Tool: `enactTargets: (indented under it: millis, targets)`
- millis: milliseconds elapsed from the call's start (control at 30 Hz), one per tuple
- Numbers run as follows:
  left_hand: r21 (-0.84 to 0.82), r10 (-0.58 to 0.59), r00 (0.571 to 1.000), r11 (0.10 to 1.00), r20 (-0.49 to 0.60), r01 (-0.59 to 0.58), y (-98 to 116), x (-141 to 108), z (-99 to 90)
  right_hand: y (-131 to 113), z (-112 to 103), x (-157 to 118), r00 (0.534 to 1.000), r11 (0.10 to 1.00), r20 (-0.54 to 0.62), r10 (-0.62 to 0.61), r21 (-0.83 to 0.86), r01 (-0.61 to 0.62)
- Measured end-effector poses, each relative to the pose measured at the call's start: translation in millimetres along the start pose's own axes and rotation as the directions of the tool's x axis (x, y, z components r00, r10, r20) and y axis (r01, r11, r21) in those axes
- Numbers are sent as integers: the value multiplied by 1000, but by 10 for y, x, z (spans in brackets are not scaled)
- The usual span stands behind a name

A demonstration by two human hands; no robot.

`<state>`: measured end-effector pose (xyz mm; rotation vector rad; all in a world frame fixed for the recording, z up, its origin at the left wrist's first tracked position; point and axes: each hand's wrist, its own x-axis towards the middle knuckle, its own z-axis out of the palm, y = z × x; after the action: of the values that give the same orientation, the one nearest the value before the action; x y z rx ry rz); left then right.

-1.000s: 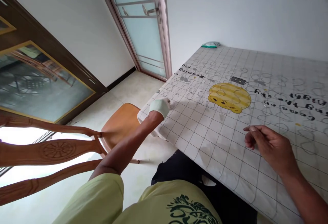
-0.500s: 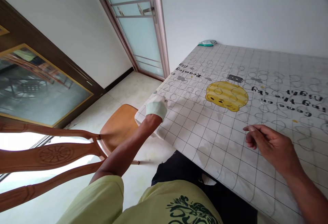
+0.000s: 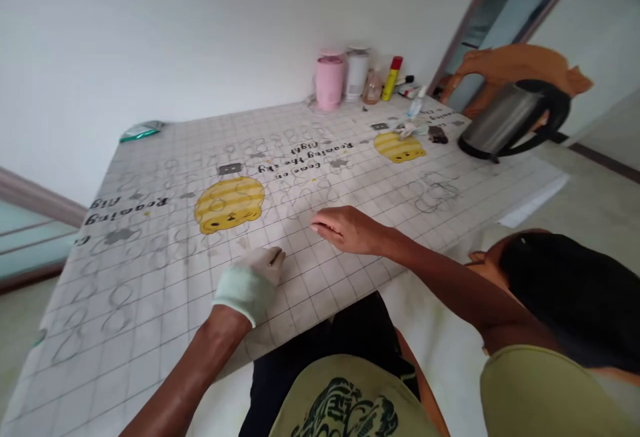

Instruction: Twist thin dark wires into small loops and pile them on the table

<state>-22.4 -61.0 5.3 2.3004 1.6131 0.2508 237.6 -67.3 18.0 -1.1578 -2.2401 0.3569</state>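
At the upper left of the frame a small green packet [image 3: 141,131] lies at the far edge of the counter [image 3: 150,303], close to the white wall. The counter is spread with a white gridded cloth printed with black lettering and yellow striped bear figures; one yellow bear [image 3: 229,203] sits left of centre.

Just below centre-left, the left hand [image 3: 253,280] lies flat on the cloth near the counter's near edge. It is covered by a pale cloth or glove [image 3: 240,290], so whether something is wrapped around it or worn on it cannot be told. Its fingers are held together, pressed down on the surface and pointing toward the middle of the frame.

A little right of it and farther up, the bare right hand [image 3: 350,229] rests on the cloth, fingers loosely together and slightly curled, holding nothing. The two hands are near each other but apart.

At top centre a pink cup [image 3: 329,83], a white container [image 3: 357,73] and a yellow bottle with a red cap [image 3: 391,77] stand by the wall. A second yellow bear [image 3: 399,146] is printed right of centre. At the upper right a steel kettle [image 3: 505,121] with a black handle stands on the counter.
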Motion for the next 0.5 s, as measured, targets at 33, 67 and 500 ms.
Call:
enactTargets:
  millis: [33, 67, 500]
  targets:
    - [-16, 21, 1000, 1000, 11, -21, 101, 44, 1, 81, -97, -173, 1000, 998, 0, 15, -56, -15]
    - [-28, 37, 999, 999, 22, -37, 187, 89, 11, 201, -216, -351, 998, 993, -7, 57, -104, -57]
    - [-63, 155, 985, 985, -79, -160, 224, 435, 455, 1805, -1951, -1749, 614, 386, -380, 692, -523, -760]
